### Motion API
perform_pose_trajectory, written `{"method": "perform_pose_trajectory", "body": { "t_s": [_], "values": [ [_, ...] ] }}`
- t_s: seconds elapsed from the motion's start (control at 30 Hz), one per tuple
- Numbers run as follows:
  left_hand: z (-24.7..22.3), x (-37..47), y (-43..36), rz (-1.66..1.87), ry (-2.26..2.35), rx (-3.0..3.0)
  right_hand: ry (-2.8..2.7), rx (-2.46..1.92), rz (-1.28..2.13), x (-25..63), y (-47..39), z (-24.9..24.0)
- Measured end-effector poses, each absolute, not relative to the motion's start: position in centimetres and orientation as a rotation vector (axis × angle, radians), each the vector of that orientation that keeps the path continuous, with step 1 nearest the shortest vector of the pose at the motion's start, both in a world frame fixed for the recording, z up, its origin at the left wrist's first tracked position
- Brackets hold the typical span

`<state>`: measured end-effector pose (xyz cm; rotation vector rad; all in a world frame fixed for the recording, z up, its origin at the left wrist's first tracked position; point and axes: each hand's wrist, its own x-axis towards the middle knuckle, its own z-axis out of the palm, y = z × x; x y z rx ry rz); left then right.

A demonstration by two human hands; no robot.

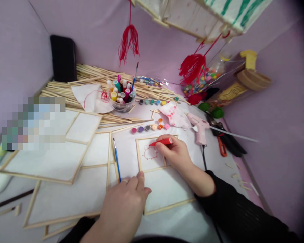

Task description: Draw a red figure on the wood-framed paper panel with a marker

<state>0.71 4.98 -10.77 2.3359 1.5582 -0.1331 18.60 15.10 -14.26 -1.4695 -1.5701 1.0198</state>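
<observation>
My right hand (178,156) grips a red marker (164,142), its tip at a red outline (150,154) with short strokes around it. The outline lies in the upper left section of a white paper panel (169,189) edged with thin wooden sticks. With index finger stretched out and thumb apart, my left hand (124,204) rests on the panel's left edge and holds nothing. Just beyond its knuckles is a blue paintbrush (117,161). More stick-framed panels (53,160) overlap at the left.
Small paint pots (147,128) and a tub of markers (123,105) stand behind the panel. A pink glue gun (200,127) and black-handled pliers (226,138) lie at right. Wooden sticks (66,90) pile along the back. Red tassels (129,40) hang from a paper structure (184,20) overhead.
</observation>
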Motion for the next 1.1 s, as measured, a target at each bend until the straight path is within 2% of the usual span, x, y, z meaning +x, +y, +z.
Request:
{"method": "perform_pose_trajectory", "body": {
  "t_s": [0.27,1.1],
  "values": [
    [-10.62,0.76,5.07,-0.199,1.536,2.356,-1.579,-1.460,0.994,18.71,15.07,-14.35],
    [-10.90,0.60,4.94,-0.099,1.553,2.336,-1.540,-1.474,0.948,18.67,15.17,-14.28]
  ]
}}
